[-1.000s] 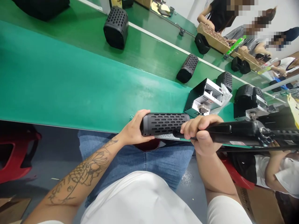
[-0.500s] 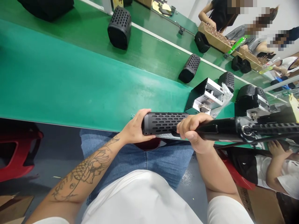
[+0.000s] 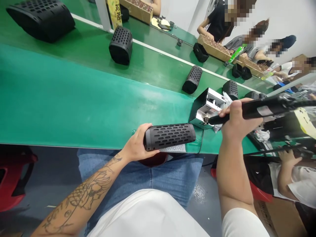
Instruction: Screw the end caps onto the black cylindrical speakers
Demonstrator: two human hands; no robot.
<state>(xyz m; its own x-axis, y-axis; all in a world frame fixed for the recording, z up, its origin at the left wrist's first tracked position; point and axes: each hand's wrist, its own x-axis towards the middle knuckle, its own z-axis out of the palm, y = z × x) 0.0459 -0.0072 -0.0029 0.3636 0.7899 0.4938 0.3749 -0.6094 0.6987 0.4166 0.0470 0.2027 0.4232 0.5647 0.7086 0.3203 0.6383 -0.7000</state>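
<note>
My left hand (image 3: 137, 144) is wrapped round the left end of a black perforated cylinder speaker (image 3: 170, 135), holding it flat at the near edge of the green bench (image 3: 74, 105). My right hand (image 3: 234, 121) grips a black electric screwdriver (image 3: 256, 109) above and to the right of the speaker. The screwdriver's tip points at a grey metal screw feeder box (image 3: 206, 108) standing behind the speaker's right end. The tip is off the speaker.
Several more black speaker housings (image 3: 120, 45) lie along the conveyor belt, one (image 3: 192, 79) close behind the box. Other people (image 3: 222, 23) work at cardboard trays (image 3: 214, 48) at the far side. A person's arm (image 3: 291, 174) is at my right. A red stool (image 3: 14, 177) stands left.
My right hand has lifted the screwdriver off the speaker's right end and swung it up and right toward the feeder box. My left hand still holds the speaker.
</note>
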